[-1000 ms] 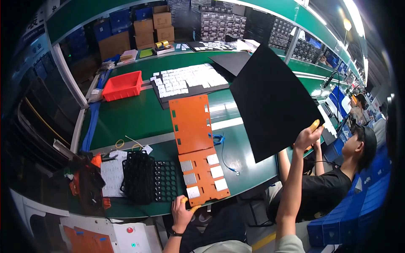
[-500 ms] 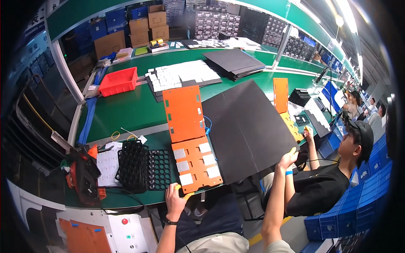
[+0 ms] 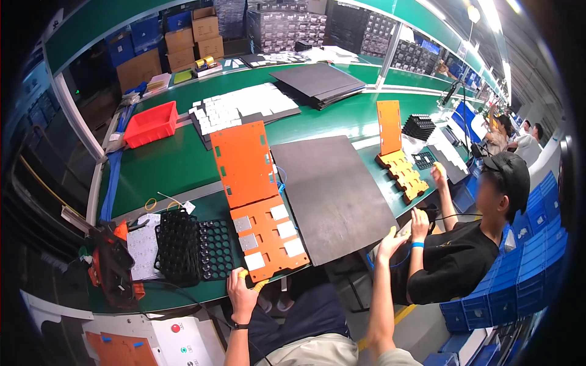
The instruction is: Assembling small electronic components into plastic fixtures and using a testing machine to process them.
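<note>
Your right hand (image 3: 390,239) has its fingers spread at the near corner of the black sheet (image 3: 332,192), which lies flat on the green surface (image 3: 165,165); it looks thin, light and floppy, so grip an edge. Your left hand (image 3: 242,293) pinches the orange tray (image 3: 259,210) at its near edge.

left hand (image 3: 242,294): grips orange jig (image 3: 259,207) edge | right hand (image 3: 390,241): beside black sheet (image 3: 332,192)

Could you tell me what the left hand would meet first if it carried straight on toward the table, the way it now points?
Most likely the near edge of the orange tray: the left hand sits just below it, fingers aimed up at it, possibly touching already.
</note>
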`<state>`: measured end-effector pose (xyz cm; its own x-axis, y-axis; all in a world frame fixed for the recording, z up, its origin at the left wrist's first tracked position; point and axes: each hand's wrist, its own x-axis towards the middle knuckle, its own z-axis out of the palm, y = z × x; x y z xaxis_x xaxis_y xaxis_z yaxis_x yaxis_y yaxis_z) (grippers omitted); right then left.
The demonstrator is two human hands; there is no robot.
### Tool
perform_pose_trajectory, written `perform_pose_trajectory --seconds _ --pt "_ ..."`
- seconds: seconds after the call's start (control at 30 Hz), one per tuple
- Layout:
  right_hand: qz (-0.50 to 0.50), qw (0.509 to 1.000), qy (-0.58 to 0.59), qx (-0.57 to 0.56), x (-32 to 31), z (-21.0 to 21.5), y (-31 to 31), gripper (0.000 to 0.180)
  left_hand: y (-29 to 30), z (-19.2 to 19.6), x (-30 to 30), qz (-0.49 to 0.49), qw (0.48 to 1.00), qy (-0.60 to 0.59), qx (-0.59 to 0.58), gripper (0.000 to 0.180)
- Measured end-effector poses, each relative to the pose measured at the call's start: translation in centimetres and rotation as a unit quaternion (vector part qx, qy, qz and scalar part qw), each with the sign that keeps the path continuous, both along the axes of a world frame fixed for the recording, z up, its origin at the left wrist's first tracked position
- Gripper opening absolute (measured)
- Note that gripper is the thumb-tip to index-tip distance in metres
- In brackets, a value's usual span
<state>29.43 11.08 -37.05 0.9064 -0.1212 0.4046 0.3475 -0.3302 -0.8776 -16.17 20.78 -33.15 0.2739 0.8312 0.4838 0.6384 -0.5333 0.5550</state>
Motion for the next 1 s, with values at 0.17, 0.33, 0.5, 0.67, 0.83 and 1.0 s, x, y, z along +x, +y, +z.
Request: perform_pose_trajectory --seconds 0.17,0.33,0.5,0.67,0.83,1.0 --pt "0.385 0.865 -0.171 -0.273 -9.3 5.0 0.6 0.069 0.2 0.1 1.0 -0.016 1.0 -0.007 0.007 0.061" --pt "0.416 0.818 -0.2 -0.342 -7.2 3.6 0.9 0.064 0.3 -0.1 1.3 -0.021 0.999 -0.029 -0.009 0.06" --pt "0.447 0.788 -0.202 -0.373 -2.0 3.7 -0.9 0.064 0.0 0.1 1.6 -0.016 0.999 -0.038 0.011 0.06" --pt "0.469 0.772 -0.195 -0.381 -2.5 3.8 -1.6 0.065 -0.3 0.7 1.9 -0.012 1.0 0.002 0.02 0.058" --pt "0.43 0.829 -0.181 -0.308 -3.8 4.3 -0.9 0.047 -1.1 2.2 2.1 -0.013 0.999 0.028 -0.009 0.056" --pt "0.474 0.877 -0.018 -0.073 -12.6 7.8 6.5 0.016 -0.7 8.0 1.8 0.008 0.968 0.011 -0.25 0.05"
